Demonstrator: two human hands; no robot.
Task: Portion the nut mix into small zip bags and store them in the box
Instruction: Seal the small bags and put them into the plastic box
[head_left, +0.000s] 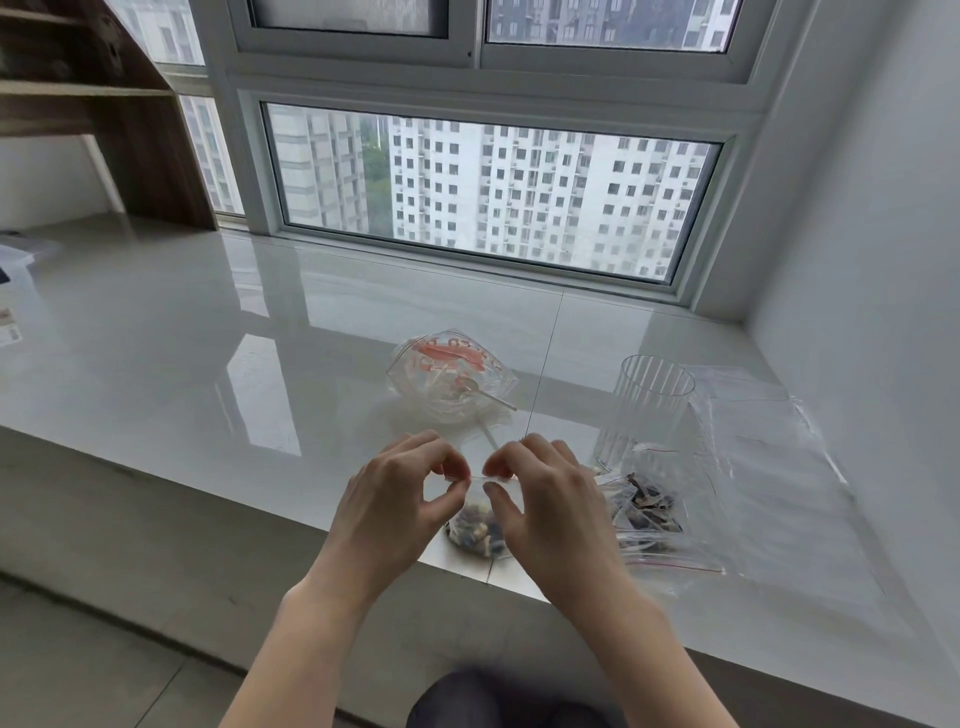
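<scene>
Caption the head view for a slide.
Both hands, left and right, pinch a nut-filled zip bag closed.

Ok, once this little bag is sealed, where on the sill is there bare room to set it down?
Bare room lies left of the large printed bag, running to the clear box at the far left, and behind it toward the window. The right is crowded: ribbed cup, filled bags, empty zip bags. Both hands pinch the small bag.
</scene>
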